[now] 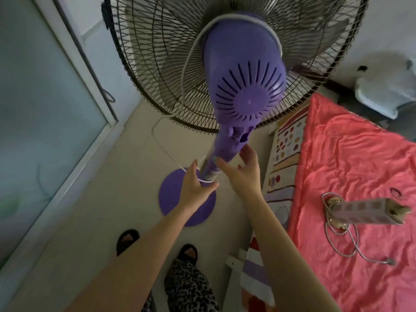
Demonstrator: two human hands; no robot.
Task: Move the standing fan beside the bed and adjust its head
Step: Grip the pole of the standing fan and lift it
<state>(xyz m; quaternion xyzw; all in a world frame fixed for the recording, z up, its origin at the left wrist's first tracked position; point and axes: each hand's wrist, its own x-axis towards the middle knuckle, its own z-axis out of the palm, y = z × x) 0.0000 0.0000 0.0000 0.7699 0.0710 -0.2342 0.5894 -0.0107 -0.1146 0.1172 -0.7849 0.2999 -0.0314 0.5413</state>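
Standing on its round purple base (180, 212) on the floor, the purple standing fan (245, 70) sits at our twelve o'clock, just beside the bed with the coral-red bedspread (351, 167) at our three o'clock. So we judge the move largely done, with the head adjustment next.

Our left hand (195, 183) is loosely curled at the lower pole, pinching the thin white power cord (186, 86) that loops up over the motor housing. Our right hand (243, 172) is half open, fingers spread and touching the purple neck just under the motor, gripping nothing firmly.

Next, we would steady the pole, keep the cord clear, and lift a hand to the motor housing to tilt the grille.

A power strip (367, 210) with its cable lies on the bedspread at four o'clock; a glass door (45, 109) stands at nine.
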